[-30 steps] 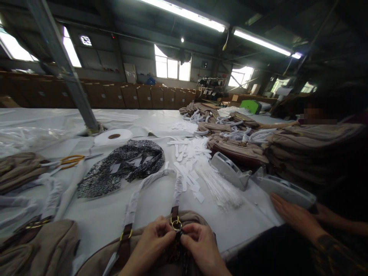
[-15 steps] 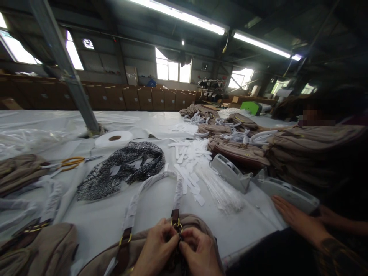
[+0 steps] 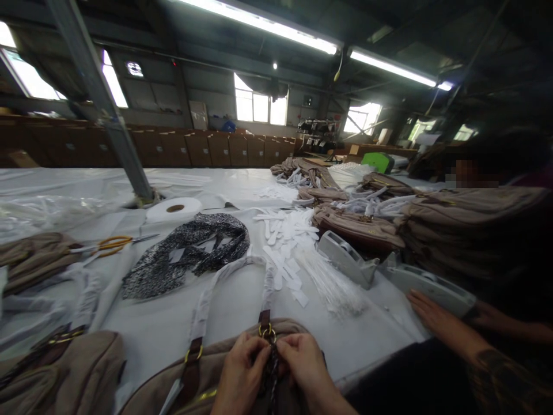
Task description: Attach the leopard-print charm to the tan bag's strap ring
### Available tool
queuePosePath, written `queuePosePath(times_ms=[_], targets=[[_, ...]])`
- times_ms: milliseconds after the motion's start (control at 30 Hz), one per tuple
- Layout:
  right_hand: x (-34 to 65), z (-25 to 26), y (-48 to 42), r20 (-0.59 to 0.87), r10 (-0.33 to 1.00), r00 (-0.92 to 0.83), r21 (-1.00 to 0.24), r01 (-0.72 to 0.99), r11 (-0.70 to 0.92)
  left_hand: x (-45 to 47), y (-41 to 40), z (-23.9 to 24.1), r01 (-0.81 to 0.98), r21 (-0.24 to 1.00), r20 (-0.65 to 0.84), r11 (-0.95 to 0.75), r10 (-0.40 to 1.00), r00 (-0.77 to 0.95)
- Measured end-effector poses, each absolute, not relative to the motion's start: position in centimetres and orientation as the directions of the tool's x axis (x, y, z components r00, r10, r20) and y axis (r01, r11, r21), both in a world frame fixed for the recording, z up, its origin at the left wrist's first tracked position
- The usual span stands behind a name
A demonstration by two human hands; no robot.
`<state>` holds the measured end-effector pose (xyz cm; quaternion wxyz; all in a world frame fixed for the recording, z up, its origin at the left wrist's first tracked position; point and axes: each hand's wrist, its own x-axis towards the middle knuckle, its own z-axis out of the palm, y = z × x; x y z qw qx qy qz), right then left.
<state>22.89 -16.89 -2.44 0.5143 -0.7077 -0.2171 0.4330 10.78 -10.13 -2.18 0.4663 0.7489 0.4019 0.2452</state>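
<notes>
Hands meet at gold ring [image 3: 267, 332], 12 o'clock of both: left hand [image 3: 240, 373] and right hand [image 3: 305, 364] pinch dark strap [image 3: 272, 369] hanging toward 6; equally near.

- Pretty clearly a bag factory floor we're in: one long white-covered table [image 3: 242, 300], with stacks of tan bags [image 3: 453, 225].
- Cardboard cartons [image 3: 207, 148] line the wall, tube lights [image 3: 268, 26] overhead, bare steel posts [image 3: 103, 109].
</notes>
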Motion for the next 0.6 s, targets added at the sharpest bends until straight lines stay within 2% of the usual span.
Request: queuePosePath(times_ms=[133, 233, 400, 500, 600], targets=[[23.3, -1.3, -16.2, -0.51, 0.723, 0.465, -0.857, -0.208, -0.471, 11.0, -10.1, -2.0, 0.377, 0.888, -0.004, -0.264, 0.815, 0.579], [23.6, -0.5, -15.9, -0.561, 0.724, 0.402, -0.827, -0.237, -0.51, 11.0, -10.1, -1.3, 0.442, 0.823, 0.005, -0.356, 0.783, 0.622], [23.5, -0.1, -16.1, -0.513, 0.761, 0.397, -0.856, -0.168, -0.49, 10.7, -10.4, 0.1, 0.536, 0.681, 0.006, -0.498, 0.736, 0.677], [23.3, -0.5, -16.3, -0.461, 0.774, 0.435, -0.885, -0.159, -0.438, 10.7, -10.4, 0.3, 0.56, 0.662, -0.008, -0.499, 0.742, 0.671], [23.4, -1.0, -16.4, -0.497, 0.755, 0.428, -0.868, -0.237, -0.437, 10.8, -10.5, 0.1, 0.56, 0.674, -0.014, -0.481, 0.75, 0.661]])
